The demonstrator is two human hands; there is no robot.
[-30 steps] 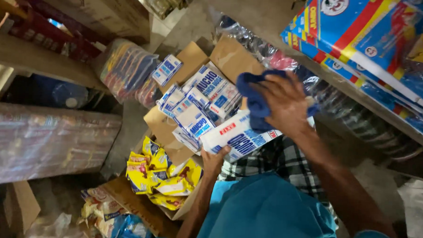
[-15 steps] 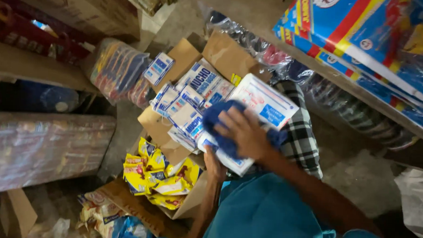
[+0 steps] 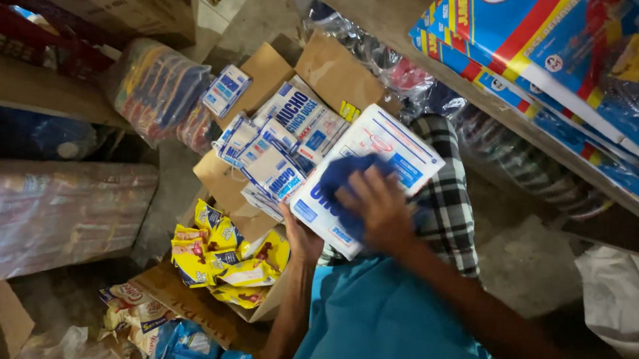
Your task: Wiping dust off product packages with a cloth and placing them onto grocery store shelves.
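Observation:
My left hand (image 3: 302, 237) grips the lower edge of a flat white box with blue print (image 3: 391, 146), holding it tilted over my lap. My right hand (image 3: 379, 203) presses a blue cloth (image 3: 344, 175) flat against the face of that box. Just beyond the box stands an open cardboard carton (image 3: 337, 74) holding several smaller white and blue boxes (image 3: 274, 153).
A second open carton (image 3: 181, 295) with yellow packets (image 3: 221, 257) lies near my left knee. A shelf at the right carries blue, red and white packages (image 3: 543, 60). A wrapped bundle (image 3: 156, 85) and a plastic-covered bale (image 3: 56, 216) sit at the left. Snack bags (image 3: 138, 315) litter the floor.
My right hand with the blue cloth has come down from above the box onto its face, sliding toward me. The white box has turned to show its broad side.

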